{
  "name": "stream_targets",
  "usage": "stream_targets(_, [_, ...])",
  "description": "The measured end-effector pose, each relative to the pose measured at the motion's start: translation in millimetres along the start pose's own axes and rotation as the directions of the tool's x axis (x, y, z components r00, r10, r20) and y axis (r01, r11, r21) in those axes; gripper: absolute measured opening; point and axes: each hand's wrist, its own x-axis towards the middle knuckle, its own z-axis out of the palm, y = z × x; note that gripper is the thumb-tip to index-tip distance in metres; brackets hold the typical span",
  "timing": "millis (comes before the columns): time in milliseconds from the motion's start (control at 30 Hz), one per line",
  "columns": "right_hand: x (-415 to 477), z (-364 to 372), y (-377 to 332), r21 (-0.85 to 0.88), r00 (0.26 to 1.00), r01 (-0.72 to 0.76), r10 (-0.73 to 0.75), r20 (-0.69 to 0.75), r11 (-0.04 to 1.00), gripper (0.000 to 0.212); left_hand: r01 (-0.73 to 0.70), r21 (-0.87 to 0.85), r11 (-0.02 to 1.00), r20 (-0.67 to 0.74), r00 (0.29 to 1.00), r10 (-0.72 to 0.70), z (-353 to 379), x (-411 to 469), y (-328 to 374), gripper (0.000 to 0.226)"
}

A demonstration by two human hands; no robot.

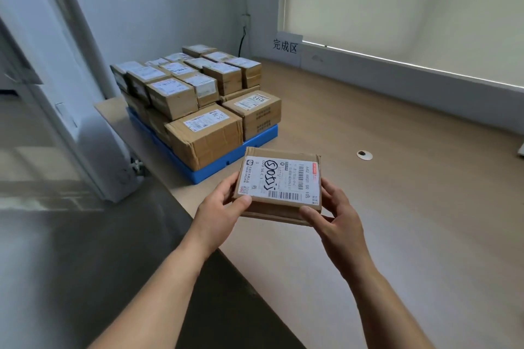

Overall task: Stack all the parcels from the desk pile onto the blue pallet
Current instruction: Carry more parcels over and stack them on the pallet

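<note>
A flat brown cardboard parcel (279,178) with a white shipping label on top is held in the air above the desk. My left hand (219,204) grips its left edge, thumb on top. My right hand (331,217) grips its right near corner, fingers curled round the side. Just beyond the parcel, on the desk's far left, lies the blue pallet (255,140). Several brown parcels (204,136) are stacked on it in layers, smaller boxes on top of larger ones.
The wooden desk (397,207) runs to the right along a window sill with a drawn blind. A small round white cable port (364,155) sits in the desk surface. A white sign (285,47) with characters hangs on the wall. Grey floor lies to the left.
</note>
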Motion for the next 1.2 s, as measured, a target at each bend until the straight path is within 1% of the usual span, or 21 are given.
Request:
stream_targets(233, [52, 49, -12, -0.034, 0.999, 0.035, -0.034, 0.032, 0.999, 0.061, 0.012, 0.013, 1.0, -0.084, 0.996, -0.011, -38, 57, -13, 0.042])
stream_targets(333, [71, 74, -18, -0.06, 0.999, 0.043, -0.042, 0.02, 0.997, 0.061, 0.007, 0.044, 0.999, -0.101, 0.995, -0.003, -61, 86, -24, 0.046])
stream_targets(500, [104, 126, -29, -0.094, 0.994, 0.049, -0.058, -0.097, 0.994, 0.057, -0.035, 0.023, 0.999, -0.01, 0.999, 0.035, -106, 147, -35, 0.044])
stream_targets(633, [131, 180, -41, -0.113, 0.98, 0.035, -0.057, -0.193, 0.993, 0.055, -0.076, 0.107, 0.991, 0.048, 0.996, 0.071, -156, 204, -30, 0.041])
stream_targets(767, [158, 233, -55, -0.109, 0.974, -0.004, -0.021, -0.228, 0.994, 0.058, -0.1, 0.183, 0.978, 0.111, 0.991, 0.081, -203, 252, -32, 0.033])
stream_targets(867, [176, 267, -63, -0.099, 0.964, -0.03, 0.002, -0.266, 0.995, 0.059, -0.124, 0.251, 0.96, 0.167, 0.982, 0.083, -231, 286, -36, 0.034])
stream_targets(1033, [199, 296, -69, -0.095, 0.942, -0.063, 0.028, -0.334, 0.993, 0.056, -0.194, 0.271, 0.943, 0.246, 0.961, 0.127, -248, 324, -38, 0.035])
stream_targets(1200, [220, 290, -74, -0.126, 0.919, -0.076, 0.02, -0.394, 0.989, 0.052, -0.268, 0.223, 0.937, 0.324, 0.927, 0.188, -235, 354, -33, 0.035])
